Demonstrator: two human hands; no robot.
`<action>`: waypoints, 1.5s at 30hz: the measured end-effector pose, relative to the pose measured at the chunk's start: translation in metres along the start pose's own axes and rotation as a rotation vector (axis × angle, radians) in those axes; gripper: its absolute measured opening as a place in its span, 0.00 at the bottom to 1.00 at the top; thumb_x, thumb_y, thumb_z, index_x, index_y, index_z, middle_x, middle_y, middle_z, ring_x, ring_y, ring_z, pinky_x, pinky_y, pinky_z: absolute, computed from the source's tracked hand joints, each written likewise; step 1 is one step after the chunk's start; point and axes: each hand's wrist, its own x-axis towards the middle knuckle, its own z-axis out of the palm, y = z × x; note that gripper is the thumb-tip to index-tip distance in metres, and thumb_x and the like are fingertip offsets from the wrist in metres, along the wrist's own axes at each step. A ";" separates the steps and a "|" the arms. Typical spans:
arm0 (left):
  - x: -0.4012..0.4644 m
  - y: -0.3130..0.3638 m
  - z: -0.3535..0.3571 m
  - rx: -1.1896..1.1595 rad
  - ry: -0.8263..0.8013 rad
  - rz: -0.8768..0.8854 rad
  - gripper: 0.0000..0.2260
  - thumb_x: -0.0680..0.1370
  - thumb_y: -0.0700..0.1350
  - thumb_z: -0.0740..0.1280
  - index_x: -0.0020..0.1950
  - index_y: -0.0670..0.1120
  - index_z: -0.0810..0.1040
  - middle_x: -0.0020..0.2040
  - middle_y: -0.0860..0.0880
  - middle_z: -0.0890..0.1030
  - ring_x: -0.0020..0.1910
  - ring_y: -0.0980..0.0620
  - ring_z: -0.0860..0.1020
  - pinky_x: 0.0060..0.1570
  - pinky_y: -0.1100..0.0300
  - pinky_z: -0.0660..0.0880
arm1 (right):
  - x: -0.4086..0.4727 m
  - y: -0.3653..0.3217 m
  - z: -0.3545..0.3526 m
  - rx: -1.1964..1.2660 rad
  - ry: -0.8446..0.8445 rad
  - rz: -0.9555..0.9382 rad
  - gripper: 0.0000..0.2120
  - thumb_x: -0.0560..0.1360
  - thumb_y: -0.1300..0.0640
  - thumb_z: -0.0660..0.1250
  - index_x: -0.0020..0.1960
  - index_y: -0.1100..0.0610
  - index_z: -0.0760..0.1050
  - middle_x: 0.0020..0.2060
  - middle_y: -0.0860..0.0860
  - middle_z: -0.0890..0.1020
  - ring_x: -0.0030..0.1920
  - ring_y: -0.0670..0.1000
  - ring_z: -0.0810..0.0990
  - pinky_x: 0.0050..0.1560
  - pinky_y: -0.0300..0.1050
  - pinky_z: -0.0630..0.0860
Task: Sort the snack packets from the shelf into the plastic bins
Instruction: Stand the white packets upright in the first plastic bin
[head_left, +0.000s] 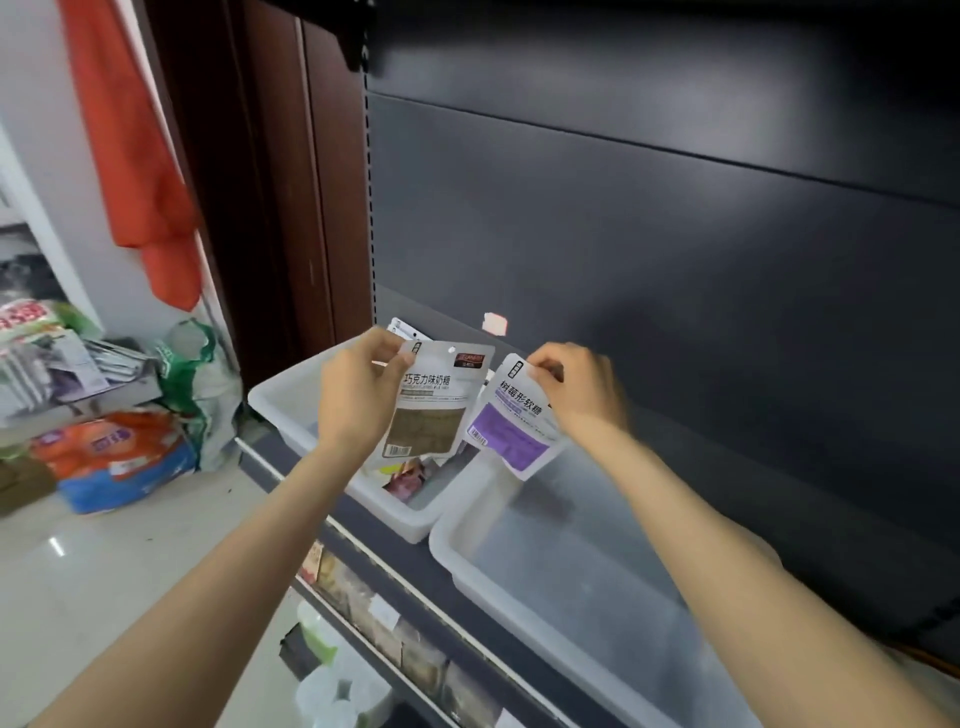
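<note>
At frame centre, a brown-panelled packet (434, 402) marked 巧克力味奶糖 is pinched at its top left corner by the left hand (358, 397), above the left bin (291, 410). A purple-panelled packet (514, 421) marked 树莓形软糖 is pinched at its top edge by the right hand (576, 387), over the right bin (467, 551).

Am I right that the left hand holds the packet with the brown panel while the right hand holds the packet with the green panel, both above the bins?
Not quite: the right hand pinches a packet with a purple panel, not green, as the head view shows. The left hand does hold the packet with the brown panel, both above the bins.
</note>
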 end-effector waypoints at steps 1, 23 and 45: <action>0.011 -0.008 -0.006 0.001 -0.001 0.001 0.04 0.78 0.44 0.67 0.43 0.47 0.76 0.36 0.58 0.77 0.35 0.60 0.75 0.38 0.69 0.70 | 0.008 -0.009 0.010 0.001 -0.001 -0.001 0.03 0.76 0.56 0.67 0.45 0.52 0.79 0.45 0.48 0.82 0.47 0.54 0.79 0.45 0.51 0.77; 0.195 -0.206 -0.016 0.109 -0.575 -0.017 0.04 0.77 0.39 0.66 0.50 0.43 0.79 0.44 0.45 0.82 0.48 0.43 0.79 0.44 0.58 0.70 | 0.088 -0.082 0.203 -0.062 -0.104 0.506 0.07 0.78 0.56 0.64 0.53 0.52 0.79 0.51 0.51 0.82 0.50 0.54 0.79 0.51 0.50 0.77; 0.221 -0.233 0.013 0.398 -0.792 0.272 0.19 0.78 0.43 0.65 0.68 0.46 0.68 0.65 0.43 0.71 0.61 0.42 0.72 0.56 0.48 0.72 | 0.081 -0.080 0.243 -0.165 -0.038 0.479 0.16 0.78 0.61 0.62 0.66 0.57 0.73 0.65 0.52 0.73 0.66 0.53 0.67 0.63 0.42 0.63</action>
